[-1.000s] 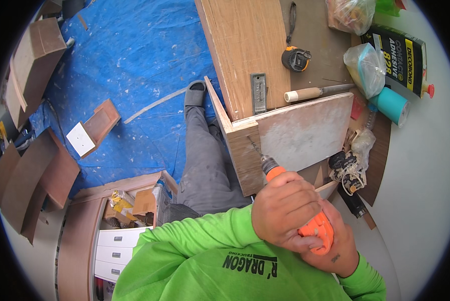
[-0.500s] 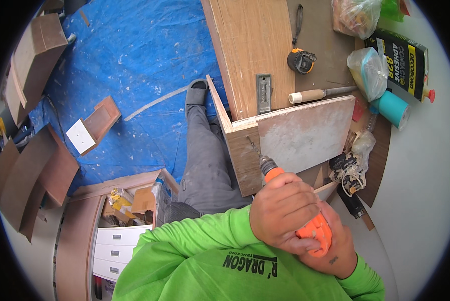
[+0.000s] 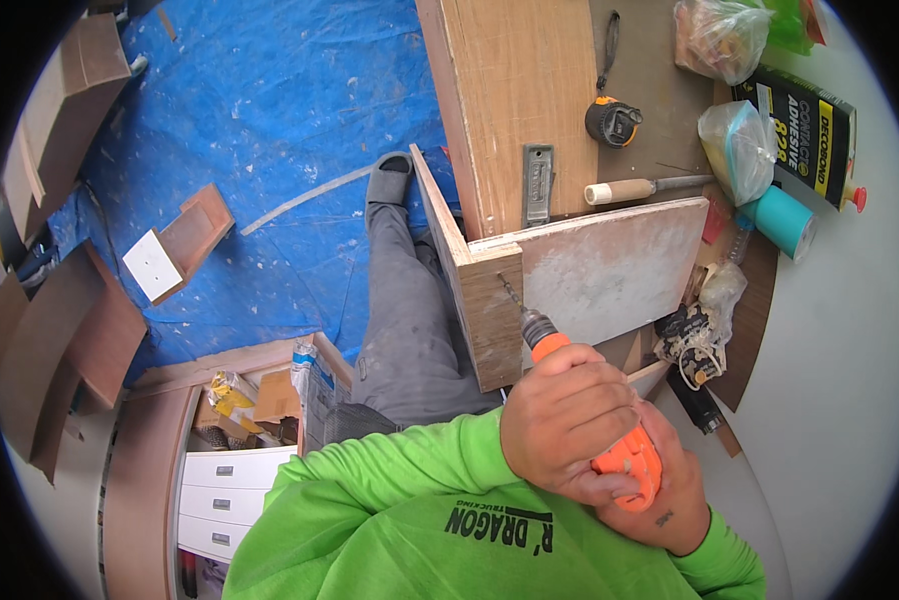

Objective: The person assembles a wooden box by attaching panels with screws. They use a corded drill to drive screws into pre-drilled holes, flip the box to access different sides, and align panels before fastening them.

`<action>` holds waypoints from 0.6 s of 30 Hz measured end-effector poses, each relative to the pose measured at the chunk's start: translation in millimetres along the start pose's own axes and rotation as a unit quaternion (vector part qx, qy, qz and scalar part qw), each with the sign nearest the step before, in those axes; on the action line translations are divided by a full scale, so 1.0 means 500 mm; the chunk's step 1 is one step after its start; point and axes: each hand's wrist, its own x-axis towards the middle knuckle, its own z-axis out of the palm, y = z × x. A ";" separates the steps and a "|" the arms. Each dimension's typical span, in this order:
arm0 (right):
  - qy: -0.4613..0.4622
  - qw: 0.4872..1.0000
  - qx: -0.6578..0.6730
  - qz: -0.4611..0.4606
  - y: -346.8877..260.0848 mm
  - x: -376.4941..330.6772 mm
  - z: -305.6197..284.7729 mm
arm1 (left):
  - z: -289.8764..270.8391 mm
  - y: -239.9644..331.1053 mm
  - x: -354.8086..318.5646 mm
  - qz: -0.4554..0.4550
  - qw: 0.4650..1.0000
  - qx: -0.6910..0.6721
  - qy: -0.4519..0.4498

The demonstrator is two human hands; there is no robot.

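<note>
Orange drill (image 3: 609, 440): left hand (image 3: 564, 420) fingers wrapped tight over body, right hand (image 3: 659, 500) closed underneath on grip. Bit tip against edge of wood panel (image 3: 489, 310) at workbench (image 3: 649, 90). Probably heavyish, rigid, grippy; best held at handle, both hands.

The drill (image 3: 609, 440) has a glossy orange plastic body and a dull grey metal chuck and bit. The bit meets the wooden block (image 3: 491, 315), whose edge is raw, matt and grainy. Touching the block, the flat board (image 3: 609, 265) looks chalky, rough and whitish. Beyond the block, the long plank (image 3: 514, 90) is smooth brown wood with a faint sheen. Left of the block, the floor tarp (image 3: 269, 120) is crinkled blue plastic, dusty.
</note>
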 end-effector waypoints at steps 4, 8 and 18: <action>0.003 1.000 0.002 -0.006 0.000 0.005 0.007 | -0.006 -0.003 -0.002 0.001 1.000 0.002 0.000; 0.004 1.000 0.001 -0.014 0.003 0.010 0.014 | -0.011 -0.008 -0.005 -0.001 1.000 -0.002 0.002; -0.001 1.000 0.002 0.003 -0.009 0.017 0.020 | -0.024 -0.015 -0.010 -0.007 0.999 -0.020 -0.026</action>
